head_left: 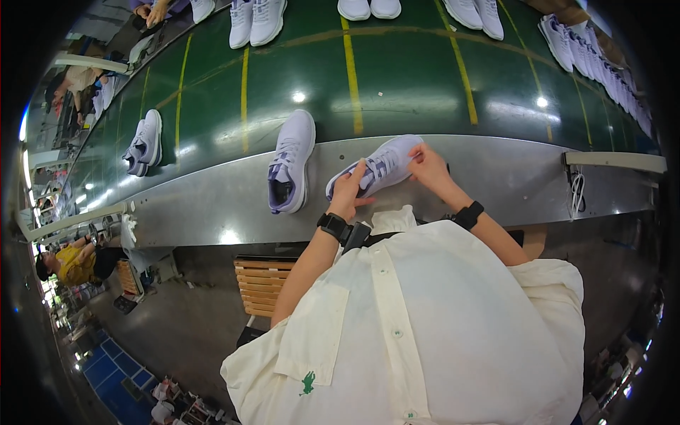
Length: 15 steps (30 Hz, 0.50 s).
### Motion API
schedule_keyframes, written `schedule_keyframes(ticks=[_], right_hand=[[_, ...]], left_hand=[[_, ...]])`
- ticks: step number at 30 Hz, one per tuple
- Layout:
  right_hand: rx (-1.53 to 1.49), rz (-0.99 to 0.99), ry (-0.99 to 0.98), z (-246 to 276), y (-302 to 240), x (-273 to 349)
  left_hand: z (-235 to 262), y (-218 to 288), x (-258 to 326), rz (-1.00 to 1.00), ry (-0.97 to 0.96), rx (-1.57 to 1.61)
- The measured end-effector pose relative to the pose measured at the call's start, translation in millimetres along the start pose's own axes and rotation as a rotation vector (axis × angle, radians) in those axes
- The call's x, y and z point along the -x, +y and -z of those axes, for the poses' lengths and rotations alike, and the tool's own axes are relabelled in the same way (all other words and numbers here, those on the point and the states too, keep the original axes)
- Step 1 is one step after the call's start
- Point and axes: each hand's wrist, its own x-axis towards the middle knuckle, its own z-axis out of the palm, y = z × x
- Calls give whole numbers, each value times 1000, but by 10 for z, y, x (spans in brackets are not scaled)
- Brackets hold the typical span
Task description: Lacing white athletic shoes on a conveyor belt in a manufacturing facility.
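A cream shirt (439,319) fills the front. Just past it, the left hand (347,193) and right hand (428,166) both grip a white and purple shoe (379,166) over the metal ledge (496,180). Its partner shoe (289,164) waits left of it, so the handling looks partway done

The white and lavender sneaker (379,166) lies tilted on its side at the near metal edge of the green conveyor belt (397,78), laces visible.
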Motion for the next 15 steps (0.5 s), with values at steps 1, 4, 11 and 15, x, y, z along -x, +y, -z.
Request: schedule_keyframes(ticks=[1, 4, 11, 15], right_hand=[[1, -6, 1, 34, 43, -72], [238, 298, 244, 79, 83, -309], [603, 407, 386, -419, 167, -673], [612, 447, 428, -458, 184, -667]], left_hand=[[-8, -6, 32, 6, -2, 0], [-47, 2, 92, -53, 5, 12], [-25, -91, 9, -79, 40, 64], [5, -119, 8, -130, 11, 109]])
